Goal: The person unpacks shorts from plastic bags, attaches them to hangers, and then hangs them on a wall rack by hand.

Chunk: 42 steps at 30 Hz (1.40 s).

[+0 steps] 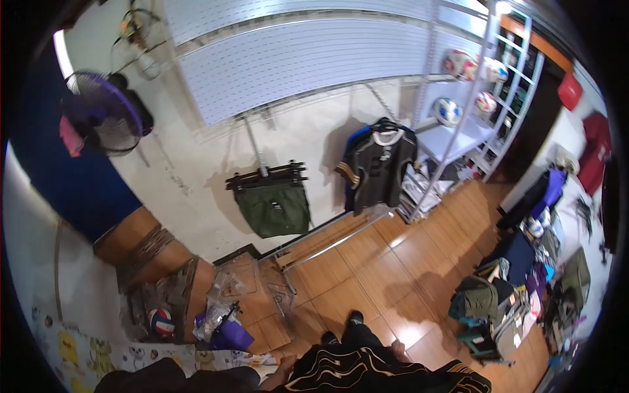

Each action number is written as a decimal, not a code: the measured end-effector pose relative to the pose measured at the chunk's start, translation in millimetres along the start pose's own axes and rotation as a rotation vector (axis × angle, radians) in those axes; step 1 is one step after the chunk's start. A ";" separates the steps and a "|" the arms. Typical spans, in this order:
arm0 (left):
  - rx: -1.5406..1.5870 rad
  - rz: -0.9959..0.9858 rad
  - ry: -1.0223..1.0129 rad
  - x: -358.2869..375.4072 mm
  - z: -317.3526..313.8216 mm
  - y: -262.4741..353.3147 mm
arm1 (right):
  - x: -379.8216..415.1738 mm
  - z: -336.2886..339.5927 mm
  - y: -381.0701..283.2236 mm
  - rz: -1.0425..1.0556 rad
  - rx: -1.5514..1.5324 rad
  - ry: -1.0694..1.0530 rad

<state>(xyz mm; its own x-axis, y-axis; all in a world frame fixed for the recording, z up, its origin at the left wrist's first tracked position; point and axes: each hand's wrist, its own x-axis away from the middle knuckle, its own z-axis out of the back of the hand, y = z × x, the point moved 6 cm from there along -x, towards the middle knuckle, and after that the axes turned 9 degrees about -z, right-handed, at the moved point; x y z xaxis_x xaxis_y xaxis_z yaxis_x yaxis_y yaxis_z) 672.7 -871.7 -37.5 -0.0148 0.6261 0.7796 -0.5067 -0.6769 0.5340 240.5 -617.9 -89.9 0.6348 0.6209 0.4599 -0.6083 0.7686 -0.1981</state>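
- Head view, bottom edge: the person's left hand shows only in part, resting against a black garment with gold stripes that lies across the lap. Whether its fingers are clenched on the cloth or lying released, I cannot tell.
- Head view, right hand: out of the picture, so its state cannot be told.
- Head view, near the feet: two dark-socked feet point onto the wooden floor, just past the striped garment.
- Head view, lower left: a patterned sheet covers the surface beside the person; beyond it a ball, clear plastic bags and a purple bag lie on the floor.
- Head view, wall: green shorts and a black jersey hang on racks; a fan stands at the left; a metal shelf unit carries more balls.
- Head view, right: heaps of folded clothes crowd the floor, well apart from the hand.
- Risks, as a judgement: the striped garment hangs close to the lap's edge and could slide to the floor if the hand lets it go slack. The loose plastic bags near the feet could be stepped on and slip underfoot. A metal rail lying on the floor ahead is a trip hazard.
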 end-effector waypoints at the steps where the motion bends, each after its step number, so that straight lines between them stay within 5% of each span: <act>1: 0.022 0.030 -0.018 -1.1 -4.6 0.4 | 10.6 27.6 -3.8 -0.372 -0.703 -0.076; 2: 0.039 0.060 -0.036 -4.2 -10.4 -0.6 | 31.5 47.9 -14.5 -0.729 -1.420 -0.134; 7: -0.107 -0.035 -0.151 -22.5 -49.5 52.4 | 47.3 71.2 13.3 -0.766 -1.474 -0.015; 12: -0.459 -0.153 -0.352 -28.6 -122.3 96.9 | 148.1 60.9 69.2 -0.914 -1.660 0.159; 15: -0.551 -0.217 -0.402 -0.5 -189.5 106.5 | 213.0 -59.2 140.3 -1.160 -1.846 0.216; 20: -0.645 -0.286 -0.518 68.7 -311.1 67.7 | 408.8 -93.5 188.1 -1.658 -1.853 0.317; 23: -0.812 -0.325 -0.610 127.1 -377.4 28.4 | 481.7 -200.2 231.7 -1.769 -1.921 0.286; 26: -1.004 -0.366 -0.839 151.5 -433.1 -17.2 | 547.0 -186.7 239.5 -1.887 -2.006 0.622; 32: -1.385 -0.514 -0.967 208.3 -524.2 -59.3 | 582.5 -180.4 244.0 -1.818 -2.225 0.986; 37: -1.654 -0.596 -0.989 264.5 -607.9 -80.3 | 570.5 -220.4 223.9 -1.799 -2.547 1.117; 42: -1.848 -0.691 -0.978 358.4 -711.3 -128.2 | 588.2 -217.3 208.1 -2.027 -2.654 1.214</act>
<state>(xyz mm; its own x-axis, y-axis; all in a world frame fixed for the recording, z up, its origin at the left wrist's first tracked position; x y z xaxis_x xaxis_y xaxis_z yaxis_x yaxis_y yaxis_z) 119.2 -285.2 -59.3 0.4900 -0.1992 0.8487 -0.2650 0.8934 0.3627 590.8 -59.2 -48.7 -0.1990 -0.2525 0.9469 0.0015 -0.9663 -0.2573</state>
